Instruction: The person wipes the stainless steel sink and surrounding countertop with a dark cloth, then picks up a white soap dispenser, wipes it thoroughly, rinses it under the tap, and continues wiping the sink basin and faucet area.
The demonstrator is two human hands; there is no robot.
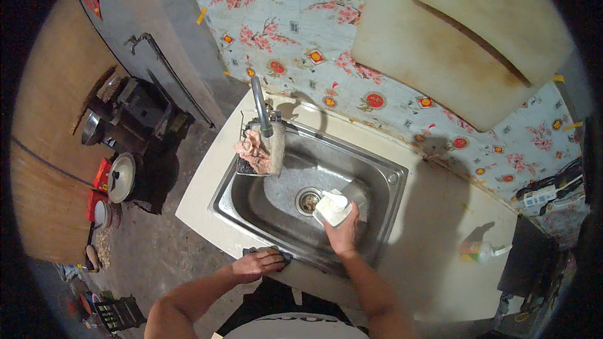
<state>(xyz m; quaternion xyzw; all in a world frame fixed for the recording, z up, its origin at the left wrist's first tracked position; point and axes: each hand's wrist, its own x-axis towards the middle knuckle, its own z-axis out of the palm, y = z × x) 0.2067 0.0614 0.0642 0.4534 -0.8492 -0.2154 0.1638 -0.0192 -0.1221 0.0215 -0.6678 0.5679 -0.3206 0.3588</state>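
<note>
My right hand [344,231] is closed around a whitish pump bottle [332,208] with a white pump head, held over the stainless steel sink [395,197] just right of its drain [308,201]. At the sink's front left edge, my left hand [260,262] presses on a dark cloth [282,258], its fingers curled over it. Above the back left corner of the basin, the grey faucet [260,103] bends down over a rack holding a pink cloth [254,150] and a beige one beside it.
A second pump bottle [478,251] lies at the right of the cream countertop [424,282]. A large board [452,37] leans on the patterned wall covering. A power strip [540,196] is at far right. Pots with a lid [121,177] stand at left.
</note>
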